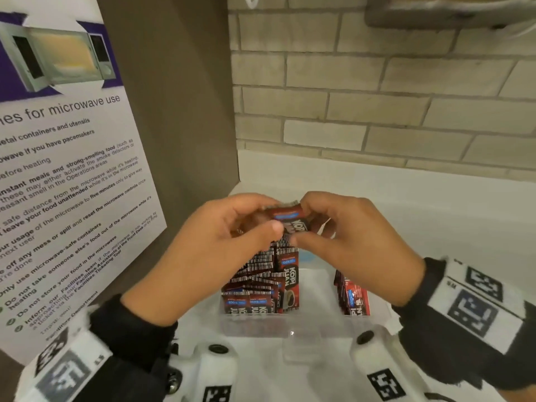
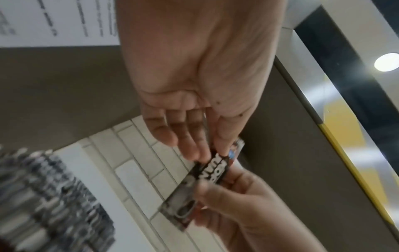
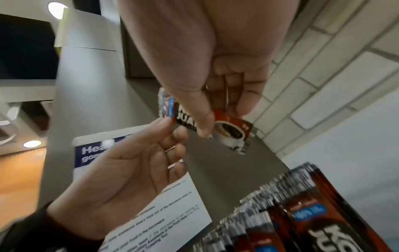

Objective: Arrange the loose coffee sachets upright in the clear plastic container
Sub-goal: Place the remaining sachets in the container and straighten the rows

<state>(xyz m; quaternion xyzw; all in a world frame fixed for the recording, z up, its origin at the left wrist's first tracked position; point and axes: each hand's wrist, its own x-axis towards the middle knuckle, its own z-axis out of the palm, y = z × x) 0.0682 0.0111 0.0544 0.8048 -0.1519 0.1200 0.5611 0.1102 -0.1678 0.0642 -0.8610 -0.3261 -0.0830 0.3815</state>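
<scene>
Both hands hold one coffee sachet (image 1: pixel 287 217) between them: left hand (image 1: pixel 220 250) pinches its printed top end, right hand (image 1: pixel 348 242) pinches its middle, fingers (image 3: pixel 202 126) curled narrow around it. Below the fingers stands the clear plastic container (image 1: pixel 290 326), with a packed sachet row (image 1: pixel 261 285) beneath the left hand and a smaller stack (image 1: pixel 352 297) beneath the right.

Risks:
- Transfer slip: two partial pinches may drop the sachet flat.
- Forced insertion into the packed row may topple leaning neighbours.
</scene>
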